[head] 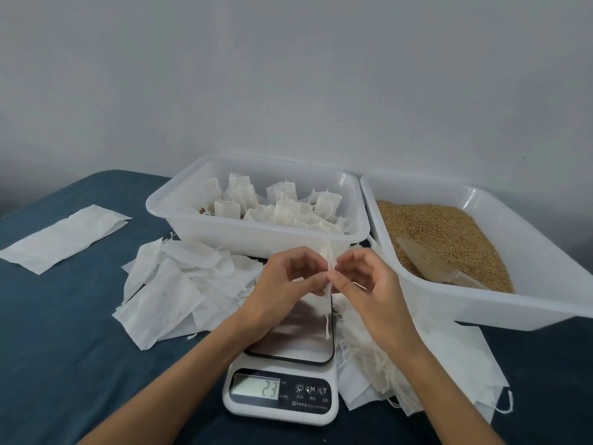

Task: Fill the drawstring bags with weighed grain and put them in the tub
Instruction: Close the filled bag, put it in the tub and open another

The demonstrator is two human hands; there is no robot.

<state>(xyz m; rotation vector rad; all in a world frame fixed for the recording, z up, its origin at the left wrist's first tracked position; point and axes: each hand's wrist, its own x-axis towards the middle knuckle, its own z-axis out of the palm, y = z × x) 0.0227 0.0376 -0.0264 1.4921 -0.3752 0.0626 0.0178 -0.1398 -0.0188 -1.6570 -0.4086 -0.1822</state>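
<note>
Above the scale [282, 393], my left hand [282, 284] and my right hand [365, 284] pinch one small white drawstring bag [329, 264] between them, seen edge-on, with its string hanging down. The scale's steel plate lies under my hands and its display reads 2.3. A white tub [256, 239] behind holds several filled, tied bags [282, 207]. To the right, a second white tub [481, 303] holds brown grain [449, 232] with a scoop [430, 261] lying in it.
Empty white bags lie in a loose pile [173, 284] left of the scale and another pile [417, 374] right of it. Flat white bags [64, 239] lie at far left on the blue cloth [64, 348]. A pale wall stands behind.
</note>
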